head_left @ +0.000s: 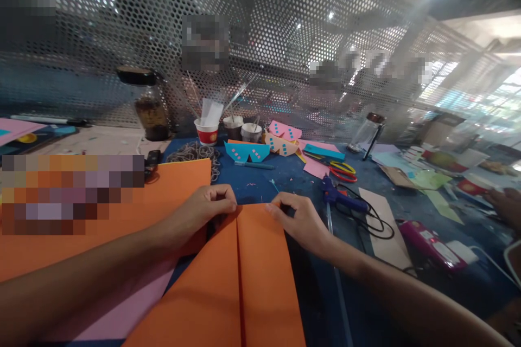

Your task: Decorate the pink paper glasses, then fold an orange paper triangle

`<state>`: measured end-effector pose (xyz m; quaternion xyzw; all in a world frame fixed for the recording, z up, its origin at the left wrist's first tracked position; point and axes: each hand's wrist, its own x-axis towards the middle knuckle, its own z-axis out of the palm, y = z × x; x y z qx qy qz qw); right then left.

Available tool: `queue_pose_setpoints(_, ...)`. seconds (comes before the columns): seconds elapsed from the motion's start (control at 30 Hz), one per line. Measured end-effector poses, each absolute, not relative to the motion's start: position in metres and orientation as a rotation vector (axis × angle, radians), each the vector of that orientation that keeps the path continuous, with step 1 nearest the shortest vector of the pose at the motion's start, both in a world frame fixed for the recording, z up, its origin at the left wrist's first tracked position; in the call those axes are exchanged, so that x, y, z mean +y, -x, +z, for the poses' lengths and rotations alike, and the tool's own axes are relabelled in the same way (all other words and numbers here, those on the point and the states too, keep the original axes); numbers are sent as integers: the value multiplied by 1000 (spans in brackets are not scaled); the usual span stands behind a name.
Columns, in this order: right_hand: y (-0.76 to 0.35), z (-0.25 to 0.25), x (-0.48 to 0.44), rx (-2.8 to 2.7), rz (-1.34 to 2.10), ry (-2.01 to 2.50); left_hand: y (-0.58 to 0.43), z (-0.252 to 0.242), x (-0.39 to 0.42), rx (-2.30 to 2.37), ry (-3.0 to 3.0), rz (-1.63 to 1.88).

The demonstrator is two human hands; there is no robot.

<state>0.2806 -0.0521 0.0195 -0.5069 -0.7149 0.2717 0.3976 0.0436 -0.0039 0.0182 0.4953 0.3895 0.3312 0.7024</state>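
A large sheet of orange paper (pixel 264 271) stretches from the near edge of the view to mid-table. Part of it is folded over, with the fold's loose edge running lengthwise near the middle. My left hand (pixel 214 206) pinches the sheet's far edge beside that line, thumb against fingers. At the far right corner my right hand (pixel 299 219) has its thumb and fingertips closed on the same paper. Just beyond both hands lies a blue folded paper piece (pixel 247 152) with small pink squares, near a pen (pixel 254 165).
More orange paper (pixel 179 184) lies at left over a pink sheet (pixel 134 293). A blue glue gun (pixel 342 195) with a coiled cord lies right, below red-and-yellow scissors (pixel 342 171). Paper cups (pixel 207 133) and a dark-lidded jar (pixel 150 111) stand before a perforated metal panel (pixel 260 27).
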Motion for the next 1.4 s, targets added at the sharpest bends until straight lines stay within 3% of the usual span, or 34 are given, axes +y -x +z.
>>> queue_pose_setpoints(0.37,-283,11,-50,-1841,614,1351,-45,13,-4,947,-1239,763)
queue_pose_setpoints(0.57,-293,5,-40,-1835,543,1609,-30,5,4,1089,-1978,851)
queue_pose_setpoints(0.83,-295,4,-37,-1938,440,1804,-24,-11,-1,618,-2824,775)
queue_pose_setpoints(1.4,-290,5,-44,-2008,348,1803,-22,-18,-7,670,-3029,649)
